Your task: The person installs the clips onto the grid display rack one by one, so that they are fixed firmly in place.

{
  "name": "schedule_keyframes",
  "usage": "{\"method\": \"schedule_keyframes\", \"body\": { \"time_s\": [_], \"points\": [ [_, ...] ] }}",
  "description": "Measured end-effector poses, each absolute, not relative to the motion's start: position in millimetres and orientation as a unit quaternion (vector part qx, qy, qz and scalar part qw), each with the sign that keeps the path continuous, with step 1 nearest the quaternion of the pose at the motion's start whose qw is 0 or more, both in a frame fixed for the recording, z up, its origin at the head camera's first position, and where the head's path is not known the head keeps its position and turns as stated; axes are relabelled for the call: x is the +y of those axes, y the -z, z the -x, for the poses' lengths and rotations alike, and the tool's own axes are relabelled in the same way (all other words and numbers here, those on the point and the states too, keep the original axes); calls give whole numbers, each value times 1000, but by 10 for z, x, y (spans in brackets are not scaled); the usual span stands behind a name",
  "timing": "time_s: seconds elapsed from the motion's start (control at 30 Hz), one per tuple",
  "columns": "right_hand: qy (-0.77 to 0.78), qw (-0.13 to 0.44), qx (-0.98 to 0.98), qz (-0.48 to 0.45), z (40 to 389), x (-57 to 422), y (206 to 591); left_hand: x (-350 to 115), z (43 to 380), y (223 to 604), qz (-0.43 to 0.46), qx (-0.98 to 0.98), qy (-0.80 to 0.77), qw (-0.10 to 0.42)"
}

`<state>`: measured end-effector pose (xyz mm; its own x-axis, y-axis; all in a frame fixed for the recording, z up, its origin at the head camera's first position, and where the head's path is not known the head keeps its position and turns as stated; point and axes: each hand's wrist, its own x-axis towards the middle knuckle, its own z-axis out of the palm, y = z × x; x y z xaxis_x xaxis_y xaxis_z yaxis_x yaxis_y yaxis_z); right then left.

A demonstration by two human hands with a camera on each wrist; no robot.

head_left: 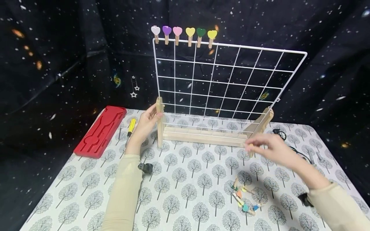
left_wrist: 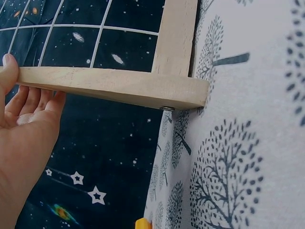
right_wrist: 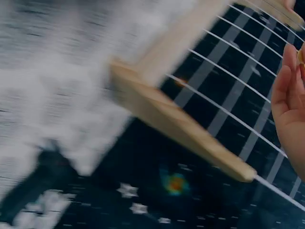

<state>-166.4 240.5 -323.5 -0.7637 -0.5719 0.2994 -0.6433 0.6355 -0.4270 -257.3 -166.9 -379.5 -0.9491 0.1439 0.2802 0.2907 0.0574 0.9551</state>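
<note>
A white wire grid [head_left: 228,77] stands in a wooden stand [head_left: 202,136], with several heart-topped clothespins [head_left: 190,34] clipped along the left part of its top bar. My left hand [head_left: 145,125] grips the stand's left upright [left_wrist: 109,86], thumb on one side and fingers on the other. In front of the right upright [head_left: 261,123], my blurred right hand [head_left: 270,149] pinches a small clothespin [right_wrist: 301,57] at its fingertips; most of it is hidden. On the cloth below that hand lies a loose group of clothespins [head_left: 245,208] with coloured tops.
A red molded case [head_left: 101,131] lies at the left, beside a yellow-handled screwdriver [head_left: 131,126]. Behind the right forearm are a black cable [head_left: 280,134] and small metal tools [head_left: 310,156]. A tree-patterned cloth [head_left: 173,199] covers the table; a dark starry curtain [head_left: 72,64] hangs behind.
</note>
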Motion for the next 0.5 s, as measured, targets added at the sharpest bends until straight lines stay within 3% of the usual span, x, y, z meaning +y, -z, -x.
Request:
{"method": "schedule_keyframes", "body": {
  "time_s": [0.27,0.5],
  "points": [
    [-394,128,-865,-284,1957,1883,2218,-1685,2591,3809,151,-713,682,51],
    [-424,252,-834,-249,2226,1619,1606,-1669,2599,3825,159,-707,687,54]
  ]
}}
